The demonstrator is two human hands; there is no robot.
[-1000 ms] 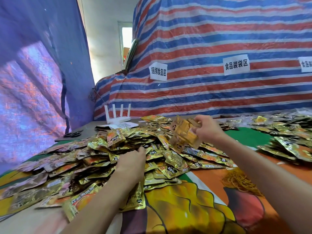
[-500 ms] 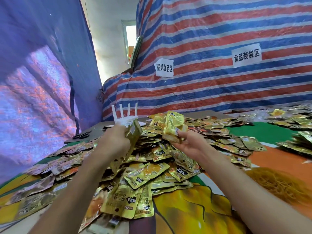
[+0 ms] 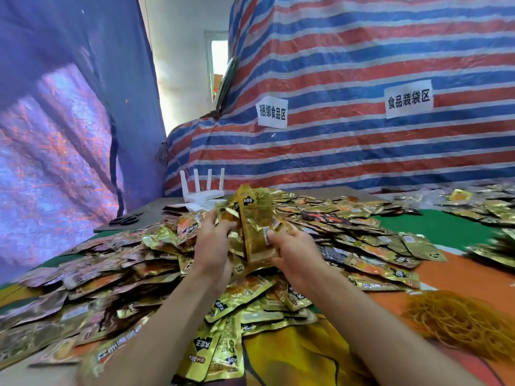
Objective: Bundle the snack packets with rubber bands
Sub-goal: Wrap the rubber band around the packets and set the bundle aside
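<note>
Head view: the right hand (image 3: pixel 295 257) is gripping the held stack (image 3: pixel 256 224) of gold snack packets by its lower right edge. The thumb is lying across the face and the fingers are curling behind it. The left hand (image 3: pixel 214 246) is holding the stack's left side, with its fingers curled round crumpled packets there; their number cannot be told. The stack is standing upright, raised directly above the heap (image 3: pixel 139 274) of loose packets, which is covering much of the printed tablecloth (image 3: pixel 434 227). A mound of orange rubber bands (image 3: pixel 457 321) is lying right of the heap, apart from both hands. A white router (image 3: pixel 204 188) is standing behind the heap, and scissors (image 3: pixel 125 219) are lying at the heap's far left corner. A striped tarpaulin (image 3: pixel 362 51) bearing two paper labels (image 3: pixel 271 112) is hanging behind the heap
</note>
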